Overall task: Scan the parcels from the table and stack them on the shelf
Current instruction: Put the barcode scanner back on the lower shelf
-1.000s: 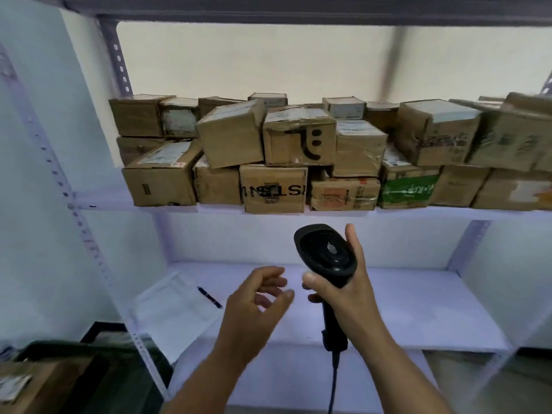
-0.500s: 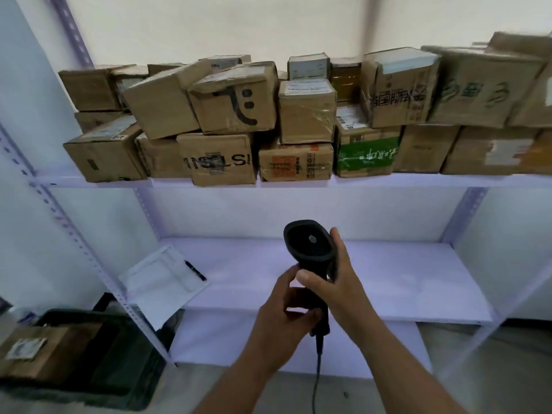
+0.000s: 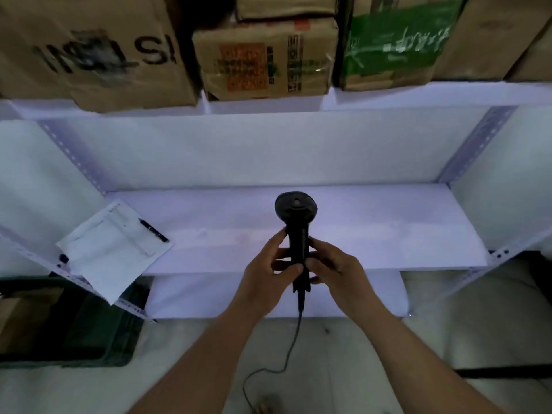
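A black handheld barcode scanner (image 3: 296,213) stands upright in front of the white middle shelf (image 3: 373,228), its cable (image 3: 286,354) trailing down to the floor. My left hand (image 3: 268,274) grips its handle from the left and my right hand (image 3: 331,268) grips it from the right. Cardboard parcels sit in a row on the upper shelf: a box with black lettering (image 3: 98,52), a box with an orange label (image 3: 263,58) and a box with a green face (image 3: 394,43).
A sheet of paper (image 3: 113,249) with a black pen (image 3: 153,230) lies on the left end of the middle shelf. A dark green crate (image 3: 98,330) holding a cardboard box (image 3: 18,318) stands on the floor at lower left. Perforated shelf uprights (image 3: 475,144) flank the bay.
The view has tilted down and closer to the shelf. The scanner has come lower, and my left hand, free a second ago, now holds the handle together with my right.
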`<state>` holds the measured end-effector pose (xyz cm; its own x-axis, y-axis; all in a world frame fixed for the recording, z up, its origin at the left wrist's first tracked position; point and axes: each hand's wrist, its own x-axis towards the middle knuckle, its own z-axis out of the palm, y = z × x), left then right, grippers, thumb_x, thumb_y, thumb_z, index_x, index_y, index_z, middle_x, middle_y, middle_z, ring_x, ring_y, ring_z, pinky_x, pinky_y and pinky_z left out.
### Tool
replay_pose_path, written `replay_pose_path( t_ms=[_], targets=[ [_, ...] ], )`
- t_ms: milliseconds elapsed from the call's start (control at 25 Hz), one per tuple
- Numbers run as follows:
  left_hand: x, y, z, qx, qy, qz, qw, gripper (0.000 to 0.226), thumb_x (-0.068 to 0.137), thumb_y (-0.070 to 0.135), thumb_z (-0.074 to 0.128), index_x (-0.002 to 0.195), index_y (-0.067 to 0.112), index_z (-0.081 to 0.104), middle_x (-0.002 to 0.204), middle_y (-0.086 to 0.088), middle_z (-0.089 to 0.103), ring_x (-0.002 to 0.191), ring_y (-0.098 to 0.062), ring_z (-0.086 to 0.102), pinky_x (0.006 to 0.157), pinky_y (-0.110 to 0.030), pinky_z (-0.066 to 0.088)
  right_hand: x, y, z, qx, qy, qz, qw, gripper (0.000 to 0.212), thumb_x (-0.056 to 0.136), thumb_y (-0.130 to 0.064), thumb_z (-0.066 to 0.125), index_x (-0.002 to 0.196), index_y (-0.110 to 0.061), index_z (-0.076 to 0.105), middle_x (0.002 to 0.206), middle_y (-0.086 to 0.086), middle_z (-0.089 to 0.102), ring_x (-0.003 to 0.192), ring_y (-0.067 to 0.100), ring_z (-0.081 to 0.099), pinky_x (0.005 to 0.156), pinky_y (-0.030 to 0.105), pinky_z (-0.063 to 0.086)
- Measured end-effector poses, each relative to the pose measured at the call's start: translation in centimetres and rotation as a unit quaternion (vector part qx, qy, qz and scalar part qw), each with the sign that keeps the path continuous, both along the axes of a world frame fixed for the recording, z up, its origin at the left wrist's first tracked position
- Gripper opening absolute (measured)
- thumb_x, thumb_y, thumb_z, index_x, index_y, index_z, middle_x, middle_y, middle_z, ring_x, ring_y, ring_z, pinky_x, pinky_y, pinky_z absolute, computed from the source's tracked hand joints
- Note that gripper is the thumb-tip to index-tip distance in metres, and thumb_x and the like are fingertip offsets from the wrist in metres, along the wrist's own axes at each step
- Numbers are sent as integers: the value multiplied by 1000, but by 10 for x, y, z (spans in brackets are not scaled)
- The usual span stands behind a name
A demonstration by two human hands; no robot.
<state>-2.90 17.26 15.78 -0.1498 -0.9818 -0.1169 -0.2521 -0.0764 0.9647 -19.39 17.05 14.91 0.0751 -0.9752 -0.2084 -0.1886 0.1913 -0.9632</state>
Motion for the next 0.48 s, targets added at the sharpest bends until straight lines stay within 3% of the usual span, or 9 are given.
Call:
replay_pose_path(
  t_ms=[200, 320, 480],
  targets=[
    [-19, -54, -81, 48, 17, 7, 999, 63, 91, 8, 62, 142, 37, 40, 111, 6, 70, 97, -13, 70, 92, -42, 54, -9, -50, -76, 58, -28, -31, 997, 43, 96, 4, 52, 129, -24, 55, 100, 4, 73, 83, 19, 73, 77, 32, 60],
    [-23, -90, -125, 63, 21, 6, 998, 63, 92, 8, 61, 145, 32, 39, 111, 2, 71, 94, -17, 71, 93, -44, 54, -9, -82, -117, 63, -25, -49, 996, 42, 95, 3, 53, 133, -16, 57, 100, 8, 74, 84, 28, 73, 84, 47, 58],
    [-25, -129, -168, 70, 24, 5, 997, 61, 93, 5, 59, 146, 25, 38, 113, -5, 70, 95, -20, 71, 92, -44, 54, -7, -120, -161, 54, -17, -60, 997, 36, 96, 2, 53, 126, -17, 60, 92, 4, 73, 89, 33, 71, 87, 53, 56]
  ],
)
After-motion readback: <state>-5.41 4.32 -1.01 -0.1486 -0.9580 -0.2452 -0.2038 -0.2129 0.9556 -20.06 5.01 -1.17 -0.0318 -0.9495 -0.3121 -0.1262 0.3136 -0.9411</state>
